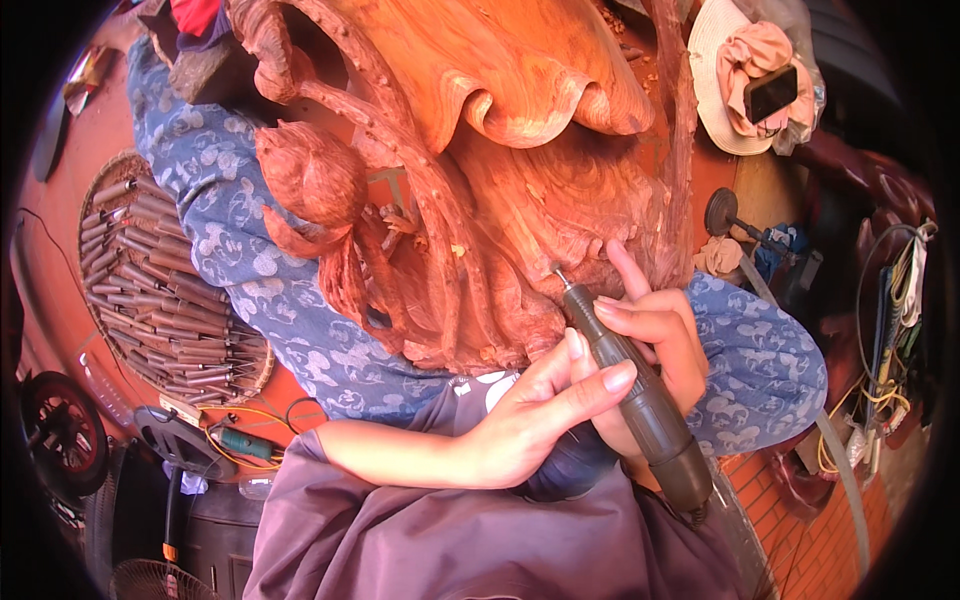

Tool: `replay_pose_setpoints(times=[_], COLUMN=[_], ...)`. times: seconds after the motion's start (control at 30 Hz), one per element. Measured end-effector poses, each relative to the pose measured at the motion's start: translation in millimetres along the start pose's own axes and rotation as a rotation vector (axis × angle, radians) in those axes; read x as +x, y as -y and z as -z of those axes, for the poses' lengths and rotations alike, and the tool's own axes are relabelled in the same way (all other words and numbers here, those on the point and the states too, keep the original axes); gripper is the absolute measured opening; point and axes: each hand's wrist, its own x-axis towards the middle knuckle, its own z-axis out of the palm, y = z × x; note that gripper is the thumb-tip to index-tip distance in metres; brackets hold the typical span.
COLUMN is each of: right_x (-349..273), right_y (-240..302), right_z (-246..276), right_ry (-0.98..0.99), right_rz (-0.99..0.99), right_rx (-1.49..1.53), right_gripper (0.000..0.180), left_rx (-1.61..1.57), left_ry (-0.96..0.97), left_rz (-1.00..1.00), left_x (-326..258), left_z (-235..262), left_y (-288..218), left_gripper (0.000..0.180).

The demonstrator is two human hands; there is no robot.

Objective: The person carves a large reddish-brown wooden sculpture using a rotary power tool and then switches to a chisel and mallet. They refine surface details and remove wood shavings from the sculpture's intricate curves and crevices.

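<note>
A large reddish wood carving (520, 210) rests across my lap, with leaf-like curled edges, stems and a bud shape. Over its near edge, my right hand (665, 345) is closed around a black rotary carving handpiece (660, 425), index finger stretched toward the wood. The tool's thin metal tip (560, 272) points up and left at the carved surface; whether it touches cannot be made out. From the lower left comes my left hand (530, 415), its thumb lying over the handpiece and its fingers against the tool's left side. Some of its fingers are hidden.
Left of my leg lies a woven basket (85, 215) full of wooden-handled carving tools (170, 300). A fan (165, 580) stands at the lower left. At upper right, a pale hat (708, 70) holds cloth and a phone (771, 95). Cables (885, 395) hang at the right.
</note>
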Motion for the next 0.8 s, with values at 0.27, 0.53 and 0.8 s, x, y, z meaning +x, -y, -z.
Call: replay_pose_setpoints(times=[0.27, 0.53, 0.8], right_x=[-2.2, -2.7, -3.1], right_y=[-2.9, -4.6, -4.1], right_z=[1.9, 2.2, 2.0], right_ry=[-0.018, -0.052, -0.009], right_rz=[-0.015, -0.005, -0.006], right_rx=[0.007, 0.019, 0.021], right_gripper=[0.016, 0.016, 0.018], left_rx=[0.031, 0.054, 0.035], left_ry=[0.000, 0.000, 0.045], left_rz=[0.001, 0.024, 0.024], left_x=[4.4, 6.4, 7.2], left_z=[-4.1, -0.3, 1.3], left_y=[-2.7, 4.9, 3.4], left_gripper=[0.035, 0.035, 0.035])
